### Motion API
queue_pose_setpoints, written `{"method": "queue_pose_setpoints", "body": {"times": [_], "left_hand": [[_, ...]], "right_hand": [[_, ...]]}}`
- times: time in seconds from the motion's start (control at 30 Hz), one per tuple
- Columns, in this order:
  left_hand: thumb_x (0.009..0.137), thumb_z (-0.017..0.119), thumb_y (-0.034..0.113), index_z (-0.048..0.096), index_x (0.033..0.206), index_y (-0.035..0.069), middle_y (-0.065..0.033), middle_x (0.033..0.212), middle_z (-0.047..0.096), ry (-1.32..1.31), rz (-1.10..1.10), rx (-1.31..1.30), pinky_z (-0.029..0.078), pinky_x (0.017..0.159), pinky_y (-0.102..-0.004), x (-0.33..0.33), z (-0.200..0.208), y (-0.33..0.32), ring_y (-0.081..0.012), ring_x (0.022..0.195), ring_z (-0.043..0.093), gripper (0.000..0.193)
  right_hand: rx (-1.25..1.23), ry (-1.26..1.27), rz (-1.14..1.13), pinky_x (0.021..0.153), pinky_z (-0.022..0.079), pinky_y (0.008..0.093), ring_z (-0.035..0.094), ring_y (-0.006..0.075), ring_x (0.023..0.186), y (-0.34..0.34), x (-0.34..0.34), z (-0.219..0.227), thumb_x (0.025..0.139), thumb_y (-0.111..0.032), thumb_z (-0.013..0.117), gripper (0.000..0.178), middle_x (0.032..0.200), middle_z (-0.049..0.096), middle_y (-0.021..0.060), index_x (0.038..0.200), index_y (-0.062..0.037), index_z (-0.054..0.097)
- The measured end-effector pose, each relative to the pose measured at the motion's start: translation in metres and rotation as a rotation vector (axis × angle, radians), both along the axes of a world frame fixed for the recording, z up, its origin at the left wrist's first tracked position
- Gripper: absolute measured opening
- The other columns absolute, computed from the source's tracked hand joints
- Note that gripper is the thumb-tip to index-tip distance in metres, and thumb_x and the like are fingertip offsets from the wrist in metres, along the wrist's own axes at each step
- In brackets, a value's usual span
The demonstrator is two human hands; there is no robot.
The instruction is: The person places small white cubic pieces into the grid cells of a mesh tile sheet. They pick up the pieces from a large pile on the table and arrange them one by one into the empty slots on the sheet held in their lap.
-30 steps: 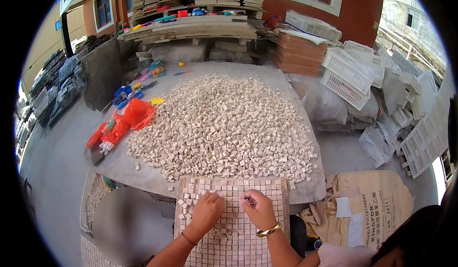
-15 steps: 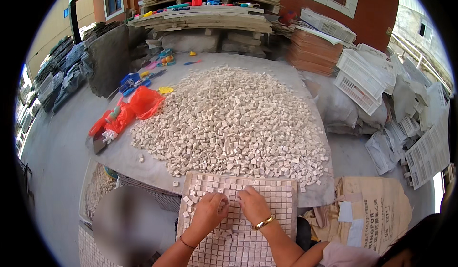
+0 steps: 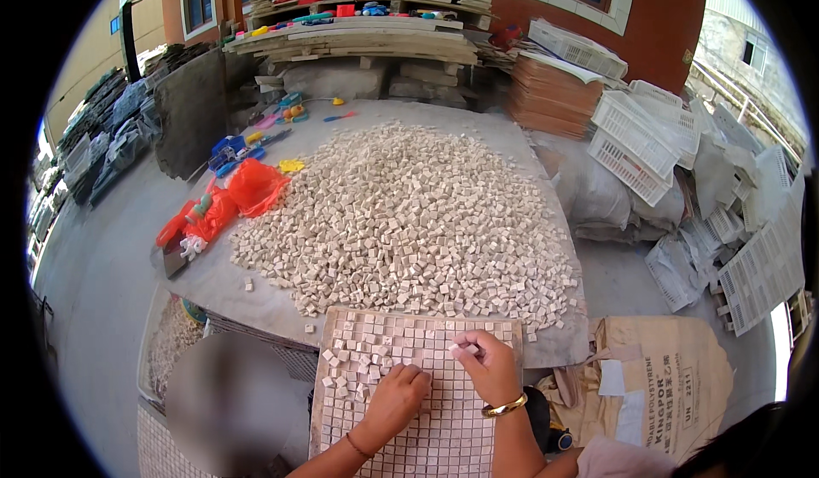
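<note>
A square grid tray (image 3: 317, 410), its cells largely filled with small pale stone tiles, lies right in front of me. Over its upper right part, my right hand (image 3: 495, 371) is closed in a pinch on a small stone tile (image 3: 456, 352); a gold bangle circles that wrist. My left hand (image 3: 399, 399) rests low over the middle of the tray with its fingers curled together, hiding whatever is under or between them. Loose tiles (image 3: 373, 364) lie on top of the grid beside the left hand, toward the tray's upper left.
Beyond the tray, a big heap of stone tiles (image 3: 409, 222) covers the worktable (image 3: 213, 277). Red plastic bags (image 3: 256, 186) and toys lie at its left. White crates (image 3: 636, 149) and a brown sack (image 3: 674, 384) are on the right. Another grid tray (image 3: 166, 452) sits lower left.
My right hand has moved right and lifted slightly, now pinching a tile. My left hand has shifted right and down. The small pile below the hands no longer shows; more loose tiles lie at upper left.
</note>
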State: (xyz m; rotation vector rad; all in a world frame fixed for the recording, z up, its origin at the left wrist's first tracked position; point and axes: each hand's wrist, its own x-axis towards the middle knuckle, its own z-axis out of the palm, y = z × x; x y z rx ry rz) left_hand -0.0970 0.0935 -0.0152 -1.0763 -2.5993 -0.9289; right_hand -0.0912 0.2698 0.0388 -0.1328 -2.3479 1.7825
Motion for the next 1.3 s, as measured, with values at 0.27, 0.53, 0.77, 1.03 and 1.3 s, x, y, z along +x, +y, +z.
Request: {"method": "queue_pose_setpoints", "body": {"times": [0.27, 0.53, 0.77, 1.03, 1.3], "left_hand": [[0.068, 0.066, 0.006, 0.057, 0.085, 0.005, -0.0077, 0.083, 0.055, 0.005, -0.026, -0.026, 0.046, 0.075, -0.0344, 0.001, 0.003, -0.003, -0.0264, 0.081, 0.053, 0.018], [0.067, 0.067, 0.004, 0.060, 0.079, 0.006, -0.0079, 0.086, 0.057, 0.096, -0.028, 0.040, 0.045, 0.074, -0.0331, -0.002, 0.002, -0.005, -0.0255, 0.082, 0.053, 0.015], [0.073, 0.065, 0.005, 0.065, 0.079, 0.005, -0.0065, 0.081, 0.059, 0.072, 0.139, 0.045, 0.047, 0.069, -0.0348, -0.037, 0.008, -0.021, -0.0262, 0.078, 0.054, 0.006], [0.075, 0.062, 0.004, 0.065, 0.079, 0.004, -0.0067, 0.080, 0.059, 0.115, 0.108, -0.042, 0.046, 0.073, -0.0351, -0.035, 0.002, -0.020, -0.0270, 0.078, 0.054, 0.006], [0.071, 0.059, -0.004, 0.060, 0.080, -0.001, -0.0102, 0.082, 0.054, 0.086, 0.150, 0.014, 0.043, 0.073, -0.0410, -0.032, -0.009, -0.013, -0.0311, 0.082, 0.051, 0.010]], "right_hand": [[-0.658, -0.100, 0.046, 0.062, 0.050, 0.0235, 0.060, 0.0117, 0.070, 0.014, 0.021, -0.003, 0.086, -0.006, 0.062, 0.017, 0.081, 0.064, 0.0080, 0.100, 0.0030, 0.060], [-0.786, -0.036, 0.029, 0.060, 0.046, 0.0231, 0.057, 0.0124, 0.069, 0.023, 0.033, 0.010, 0.086, -0.004, 0.060, 0.013, 0.079, 0.061, 0.0062, 0.098, 0.0008, 0.057], [-0.840, -0.015, -0.007, 0.059, 0.046, 0.0235, 0.056, 0.0127, 0.067, 0.029, 0.040, 0.010, 0.086, -0.003, 0.060, 0.013, 0.079, 0.060, 0.0060, 0.097, 0.0012, 0.057], [-0.836, 0.022, 0.048, 0.061, 0.046, 0.0225, 0.056, 0.0095, 0.068, 0.032, 0.044, 0.002, 0.087, -0.007, 0.060, 0.014, 0.079, 0.060, 0.0034, 0.099, 0.0005, 0.059], [-0.774, 0.007, 0.158, 0.062, 0.045, 0.0214, 0.054, 0.0079, 0.069, 0.025, 0.037, -0.012, 0.090, -0.010, 0.059, 0.018, 0.078, 0.057, 0.0015, 0.104, 0.0006, 0.057]]}}
